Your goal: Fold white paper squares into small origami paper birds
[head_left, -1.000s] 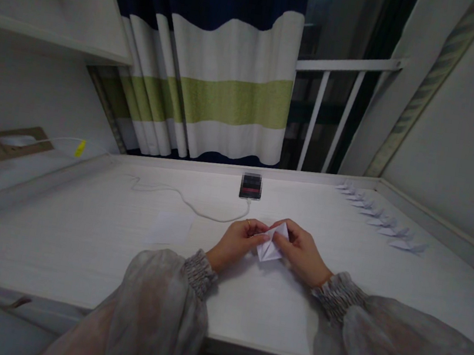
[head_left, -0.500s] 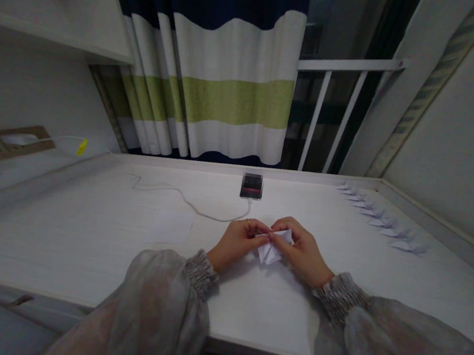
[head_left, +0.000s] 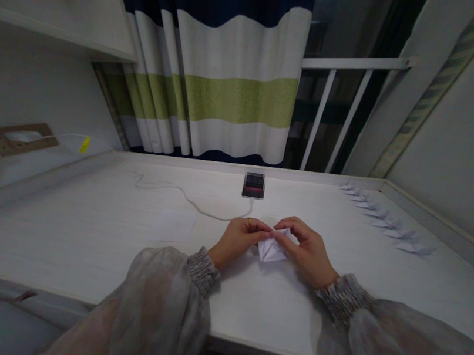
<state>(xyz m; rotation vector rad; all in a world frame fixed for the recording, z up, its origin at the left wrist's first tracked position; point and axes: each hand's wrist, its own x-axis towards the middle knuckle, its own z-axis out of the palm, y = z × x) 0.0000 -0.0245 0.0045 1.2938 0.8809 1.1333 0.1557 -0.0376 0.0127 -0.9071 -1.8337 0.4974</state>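
A small piece of folded white paper [head_left: 271,251] is held just above the white desk, between both hands. My left hand [head_left: 242,239] pinches its upper left edge with thumb and fingers; a ring shows on one finger. From the other side, my right hand [head_left: 306,252] grips the paper's upper right part, its thumb lying across the front. The thumbs nearly meet at the top of the paper and hide part of it. Creases run down the lower half, which spreads out below the fingers.
A row of several folded white paper pieces [head_left: 384,218] stands along the right of the desk [head_left: 76,236]. Flat white paper [head_left: 174,226] lies left of my hands. Behind them is a phone [head_left: 254,186] with a white cable [head_left: 197,207]. A power strip [head_left: 24,141] sits at far left.
The lower part of the folded paper looks flatter and wider than before, with fewer separate points. My right hand has shifted slightly right. The whole view has moved a little.
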